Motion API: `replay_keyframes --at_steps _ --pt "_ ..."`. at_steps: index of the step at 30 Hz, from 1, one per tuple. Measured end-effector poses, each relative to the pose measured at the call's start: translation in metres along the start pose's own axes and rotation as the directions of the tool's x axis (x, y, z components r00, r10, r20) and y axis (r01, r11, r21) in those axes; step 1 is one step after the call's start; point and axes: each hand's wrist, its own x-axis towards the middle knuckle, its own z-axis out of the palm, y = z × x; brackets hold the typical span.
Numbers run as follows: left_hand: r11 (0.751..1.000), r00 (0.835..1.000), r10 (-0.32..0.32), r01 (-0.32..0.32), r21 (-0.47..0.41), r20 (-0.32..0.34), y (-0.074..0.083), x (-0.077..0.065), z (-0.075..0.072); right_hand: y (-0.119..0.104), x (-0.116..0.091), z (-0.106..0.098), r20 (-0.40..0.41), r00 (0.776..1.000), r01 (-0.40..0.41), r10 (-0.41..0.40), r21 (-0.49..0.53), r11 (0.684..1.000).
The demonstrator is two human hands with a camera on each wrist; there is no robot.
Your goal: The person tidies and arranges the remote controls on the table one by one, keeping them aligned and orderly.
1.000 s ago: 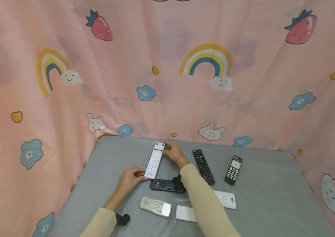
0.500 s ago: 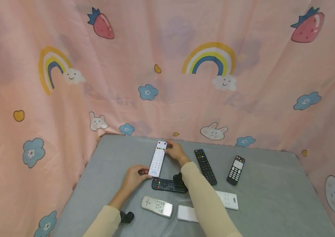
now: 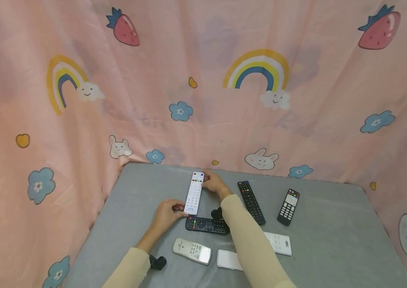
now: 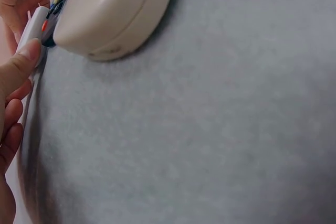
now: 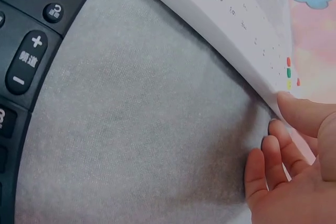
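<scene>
A long white remote control (image 3: 194,193) with colored buttons near its far end lies toward the back of the table. The left hand (image 3: 165,214) pinches its near left corner; in the left wrist view the thumb (image 4: 29,51) presses on the white end. At the upper right edge, the right hand (image 3: 216,185) holds the same remote. Seen from the right wrist, that thumb (image 5: 299,113) lies against the side, with other fingers curled below it. Just in front of the white remote, a black remote (image 3: 207,225) lies crosswise, its right end by the right wrist's black camera.
Right of the hands lie another black remote (image 3: 251,203) and a smaller black one with white keys (image 3: 288,207). Nearer lie a beige remote (image 3: 191,251), a white remote (image 3: 280,244) and a white slab (image 3: 228,260), the last two partly behind the right sleeve. A pink curtain (image 3: 210,132) hangs behind.
The white remote has turned straighter, its near end swinging right with the left hand. The right hand keeps its place at the far end. The whole head view has shifted slightly.
</scene>
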Motion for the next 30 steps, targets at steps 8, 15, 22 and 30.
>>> replay_keyframes --at_steps 8,15,22,30 --pt "1.0 1.0 0.01 -0.01 0.002 -0.014 -0.002 0.0 0.005 -0.002 -0.004 -0.003 0.02 1.0 0.003 -0.002 -0.043 0.999" --pt "0.999 0.999 0.032 -0.031 0.02 -0.013 -0.001 -0.003 0.003 -0.002 -0.004 -0.003 0.031 0.999 0.011 -0.009 -0.068 0.998" --pt "1.0 0.999 0.002 -0.001 0.018 -0.038 0.002 -0.009 -0.008 -0.005 -0.012 -0.017 0.106 0.993 0.048 -0.046 -0.017 0.999" --pt "0.997 0.997 0.077 -0.077 -0.001 -0.014 0.028 0.002 -0.016 -0.004 -0.045 -0.058 0.15 0.982 0.116 -0.111 -0.023 0.993"
